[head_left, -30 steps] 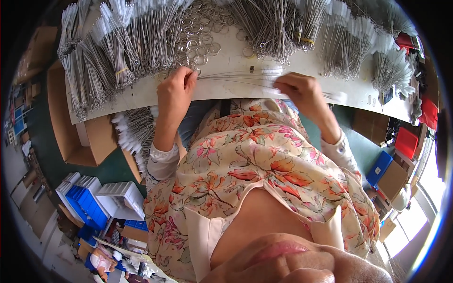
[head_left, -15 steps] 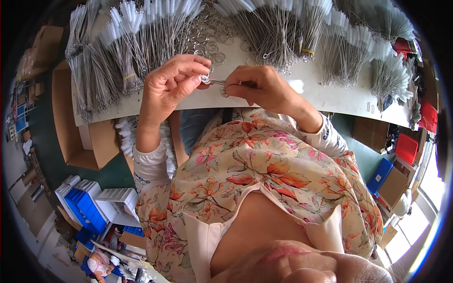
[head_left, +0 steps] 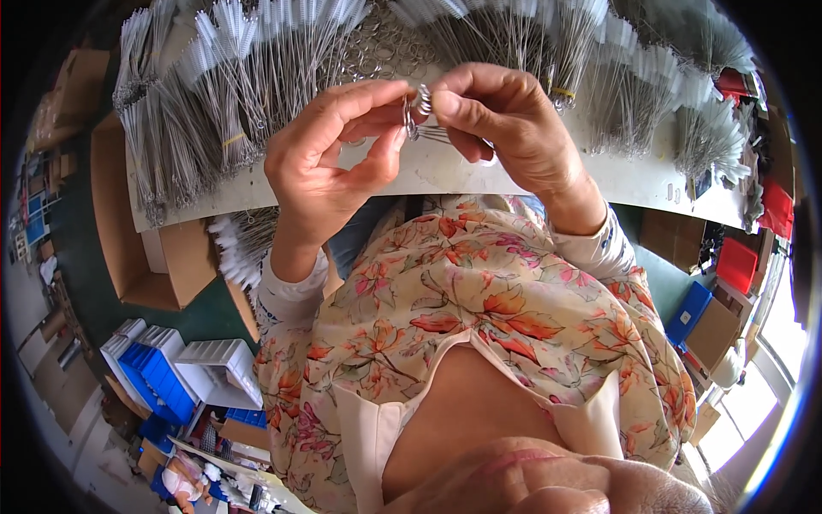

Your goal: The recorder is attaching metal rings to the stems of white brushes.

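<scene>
Over the near side of the table, both my hands are raised and close together. My left hand (head_left: 338, 158) pinches a thin metal ring (head_left: 408, 118) between thumb and fingertips. My right hand (head_left: 518, 124) is closed, its thumb and forefinger on a small cluster of shiny metal rings (head_left: 423, 99). A few thin wire stems (head_left: 435, 134) with looped ends run from the held ring under my right fingers. Their far ends are hidden behind that hand.
Bundles of wire-stemmed brushes with white bristles (head_left: 231, 94) line the left of the table (head_left: 351, 184); more bundles (head_left: 638, 94) lie right. Loose metal rings (head_left: 385, 53) lie between them. A cardboard box (head_left: 171, 265) and stacked blue and white crates (head_left: 158, 377) stand left below.
Both hands have moved up and the right hand has turned, its thumb now showing. The rings have spread into view between my fingertips.
</scene>
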`<control>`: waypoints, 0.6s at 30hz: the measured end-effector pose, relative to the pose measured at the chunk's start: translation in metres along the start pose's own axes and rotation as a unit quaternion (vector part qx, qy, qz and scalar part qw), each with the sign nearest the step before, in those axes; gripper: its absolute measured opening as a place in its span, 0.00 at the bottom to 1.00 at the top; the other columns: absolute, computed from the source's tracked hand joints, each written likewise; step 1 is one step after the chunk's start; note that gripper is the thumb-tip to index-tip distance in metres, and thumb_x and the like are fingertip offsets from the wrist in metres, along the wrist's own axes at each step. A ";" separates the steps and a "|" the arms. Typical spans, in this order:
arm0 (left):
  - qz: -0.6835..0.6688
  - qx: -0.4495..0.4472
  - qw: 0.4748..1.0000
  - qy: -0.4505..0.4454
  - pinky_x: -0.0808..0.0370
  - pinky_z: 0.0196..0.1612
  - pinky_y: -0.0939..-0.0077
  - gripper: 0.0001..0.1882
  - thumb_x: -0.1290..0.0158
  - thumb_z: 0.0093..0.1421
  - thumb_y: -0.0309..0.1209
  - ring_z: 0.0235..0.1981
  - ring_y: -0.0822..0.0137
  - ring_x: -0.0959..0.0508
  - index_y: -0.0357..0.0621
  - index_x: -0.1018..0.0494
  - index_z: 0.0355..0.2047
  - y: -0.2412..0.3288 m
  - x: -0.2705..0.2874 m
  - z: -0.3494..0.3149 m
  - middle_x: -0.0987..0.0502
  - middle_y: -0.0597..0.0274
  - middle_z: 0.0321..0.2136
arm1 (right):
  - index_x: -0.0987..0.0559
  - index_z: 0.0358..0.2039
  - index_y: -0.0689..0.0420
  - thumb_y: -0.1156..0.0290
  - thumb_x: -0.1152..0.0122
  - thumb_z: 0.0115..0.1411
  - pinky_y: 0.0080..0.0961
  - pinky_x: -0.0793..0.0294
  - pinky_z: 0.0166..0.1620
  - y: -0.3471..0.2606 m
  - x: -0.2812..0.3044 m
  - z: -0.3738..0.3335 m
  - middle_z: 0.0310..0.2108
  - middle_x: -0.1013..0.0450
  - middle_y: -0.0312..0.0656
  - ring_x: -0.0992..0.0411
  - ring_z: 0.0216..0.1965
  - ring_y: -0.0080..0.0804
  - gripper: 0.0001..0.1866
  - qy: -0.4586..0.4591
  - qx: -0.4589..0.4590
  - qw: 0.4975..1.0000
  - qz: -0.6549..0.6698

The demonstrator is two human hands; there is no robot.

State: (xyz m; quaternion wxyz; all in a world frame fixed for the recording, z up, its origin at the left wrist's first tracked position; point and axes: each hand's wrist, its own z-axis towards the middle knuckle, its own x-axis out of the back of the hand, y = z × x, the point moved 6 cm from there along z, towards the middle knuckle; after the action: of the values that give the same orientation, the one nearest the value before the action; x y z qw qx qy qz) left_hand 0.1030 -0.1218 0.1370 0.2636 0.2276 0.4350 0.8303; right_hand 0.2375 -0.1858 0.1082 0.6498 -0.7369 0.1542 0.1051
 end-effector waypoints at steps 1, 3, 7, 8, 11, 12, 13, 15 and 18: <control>0.001 0.002 1.000 0.000 0.23 0.40 0.79 0.17 0.47 0.47 0.11 0.35 0.66 0.21 0.29 0.29 0.40 0.001 0.000 0.002 0.25 0.52 0.37 | 0.22 0.32 0.59 0.64 0.39 0.55 0.10 0.37 0.22 -0.002 -0.005 0.003 0.22 0.29 0.30 0.36 0.19 0.13 0.11 0.000 -0.001 1.000 0.001; 0.023 -0.012 1.000 0.010 0.23 0.39 0.79 0.17 0.48 0.47 0.11 0.35 0.66 0.21 0.29 0.28 0.40 0.004 0.002 0.006 0.25 0.52 0.37 | 0.22 0.31 0.60 0.65 0.39 0.55 0.11 0.36 0.23 -0.010 -0.008 0.006 0.22 0.29 0.31 0.36 0.20 0.13 0.11 0.024 0.037 0.998 -0.044; 0.051 -0.017 0.999 0.007 0.23 0.39 0.80 0.16 0.48 0.48 0.11 0.34 0.68 0.21 0.29 0.27 0.40 0.005 0.009 0.013 0.24 0.52 0.36 | 0.22 0.31 0.60 0.66 0.37 0.54 0.12 0.33 0.24 -0.014 -0.007 0.010 0.23 0.27 0.32 0.34 0.21 0.14 0.10 0.008 0.045 0.996 -0.074; 0.049 -0.021 0.999 -0.001 0.23 0.38 0.81 0.17 0.48 0.48 0.11 0.33 0.69 0.21 0.30 0.27 0.40 0.004 0.011 0.016 0.24 0.52 0.36 | 0.22 0.31 0.60 0.68 0.37 0.53 0.13 0.32 0.25 -0.016 -0.009 0.011 0.23 0.27 0.32 0.33 0.21 0.15 0.09 -0.007 0.051 0.994 -0.092; 0.064 -0.021 0.998 -0.022 0.23 0.37 0.84 0.17 0.49 0.49 0.13 0.32 0.72 0.22 0.33 0.27 0.41 0.008 0.014 0.021 0.23 0.54 0.35 | 0.22 0.31 0.60 0.69 0.39 0.55 0.12 0.33 0.24 -0.019 -0.009 0.008 0.23 0.27 0.32 0.33 0.21 0.14 0.08 0.001 0.042 0.980 -0.196; 0.034 0.026 0.999 -0.031 0.24 0.35 0.85 0.16 0.49 0.51 0.14 0.31 0.73 0.22 0.33 0.27 0.42 0.004 0.013 0.022 0.23 0.55 0.33 | 0.22 0.31 0.60 0.69 0.39 0.55 0.12 0.33 0.24 -0.018 -0.008 0.006 0.23 0.27 0.32 0.33 0.21 0.14 0.08 -0.001 0.043 0.979 -0.197; 0.004 0.073 0.997 -0.039 0.25 0.34 0.86 0.15 0.49 0.52 0.16 0.30 0.74 0.23 0.34 0.27 0.42 -0.001 0.011 0.022 0.23 0.57 0.32 | 0.23 0.32 0.60 0.69 0.40 0.55 0.12 0.34 0.24 -0.015 -0.005 0.005 0.23 0.27 0.32 0.33 0.21 0.14 0.08 -0.001 0.035 0.980 -0.198; 0.008 0.050 0.996 -0.076 0.26 0.32 0.86 0.13 0.49 0.54 0.18 0.28 0.76 0.24 0.33 0.28 0.41 -0.005 0.011 0.025 0.24 0.59 0.31 | 0.23 0.33 0.61 0.70 0.41 0.56 0.12 0.35 0.23 -0.010 -0.001 0.002 0.22 0.28 0.32 0.33 0.21 0.14 0.08 0.002 0.028 0.980 -0.199; 0.004 0.052 0.992 -0.114 0.29 0.27 0.86 0.10 0.48 0.56 0.23 0.25 0.79 0.28 0.34 0.28 0.39 -0.011 0.008 0.023 0.26 0.63 0.28 | 0.24 0.35 0.62 0.69 0.42 0.57 0.12 0.36 0.22 -0.007 0.000 0.000 0.21 0.29 0.32 0.33 0.20 0.14 0.10 -0.010 0.015 0.994 -0.103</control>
State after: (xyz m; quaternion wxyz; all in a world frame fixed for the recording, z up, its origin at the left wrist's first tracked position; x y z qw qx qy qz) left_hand 0.1131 -0.0978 0.1411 0.2955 0.3360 0.4440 0.7763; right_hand 0.2400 -0.1848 0.1143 0.6700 -0.7376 0.0724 0.0422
